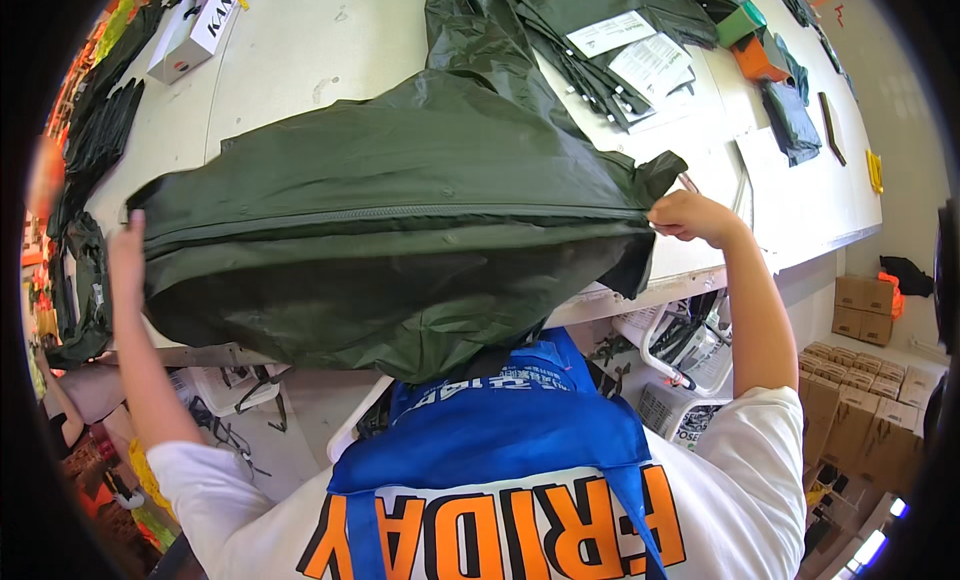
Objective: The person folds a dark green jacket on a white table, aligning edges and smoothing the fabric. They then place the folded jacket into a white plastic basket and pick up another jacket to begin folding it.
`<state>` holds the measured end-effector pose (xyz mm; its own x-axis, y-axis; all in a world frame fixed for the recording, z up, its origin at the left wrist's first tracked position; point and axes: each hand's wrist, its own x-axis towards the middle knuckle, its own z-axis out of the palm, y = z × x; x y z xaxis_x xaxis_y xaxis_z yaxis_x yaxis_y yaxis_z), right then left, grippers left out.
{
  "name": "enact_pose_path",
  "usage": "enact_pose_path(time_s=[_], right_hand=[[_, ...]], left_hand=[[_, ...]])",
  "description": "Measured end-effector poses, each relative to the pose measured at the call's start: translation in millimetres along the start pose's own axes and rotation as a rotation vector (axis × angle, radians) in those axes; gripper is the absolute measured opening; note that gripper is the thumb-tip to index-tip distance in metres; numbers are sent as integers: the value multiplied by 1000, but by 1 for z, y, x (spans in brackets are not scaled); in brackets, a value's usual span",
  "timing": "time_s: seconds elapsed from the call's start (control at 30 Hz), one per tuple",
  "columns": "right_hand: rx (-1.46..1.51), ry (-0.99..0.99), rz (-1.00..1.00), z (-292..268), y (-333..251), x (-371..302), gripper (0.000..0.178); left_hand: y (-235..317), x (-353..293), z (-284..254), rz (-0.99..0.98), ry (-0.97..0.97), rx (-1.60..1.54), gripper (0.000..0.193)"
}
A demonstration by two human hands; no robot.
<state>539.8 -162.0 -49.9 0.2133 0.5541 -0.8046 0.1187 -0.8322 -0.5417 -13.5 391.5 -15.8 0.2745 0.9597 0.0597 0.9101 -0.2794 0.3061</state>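
Note:
A dark green rain jacket (390, 145) lies spread across the work table, its long zip (420, 212) stretched nearly straight from left to right. At the zip's right end, my right hand (695, 218) is closed in a pinch on the jacket's edge. My left hand (128, 260), a little blurred, grips the opposite edge at the far left. Between my hands the fabric is pulled taut along the zip, and its lower part sags over the table's front edge toward my blue apron (490, 430). Part of the jacket runs away toward the far side of the table.
Folded dark garments with white paper sheets (650, 65) lie at the far right of the table (300, 40). Beyond them are an orange box (760, 58) and a green roll (740, 25). A white box (195, 30) stands far left. White baskets (690, 350) sit below; cartons (860, 410) are stacked right.

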Motion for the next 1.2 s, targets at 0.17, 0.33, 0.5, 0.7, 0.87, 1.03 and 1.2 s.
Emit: enact_pose_path(time_s=[0.17, 0.33, 0.5, 0.7, 0.87, 1.03, 1.2], right_hand=[[-500, 659, -196, 59, -30, 10, 32], [-713, 661, -310, 82, -3, 73, 38], [-412, 518, -281, 76, 15, 97, 19], [-160, 415, -124, 69, 48, 105, 15], [-202, 395, -152, 62, 55, 104, 15], [-264, 397, -196, 60, 52, 102, 16], [-449, 518, -316, 32, 52, 106, 16]], left_hand=[[64, -46, 53, -49, -319, 803, 66], [239, -138, 112, 545, -205, -88, 27], [256, -209, 244, 762, -439, -200, 31], [263, -199, 273, 508, -736, -349, 12], [285, -195, 259, 474, -857, -135, 14], [291, -184, 265, 472, -916, -86, 19], [268, -200, 262, 761, -572, -159, 29]])
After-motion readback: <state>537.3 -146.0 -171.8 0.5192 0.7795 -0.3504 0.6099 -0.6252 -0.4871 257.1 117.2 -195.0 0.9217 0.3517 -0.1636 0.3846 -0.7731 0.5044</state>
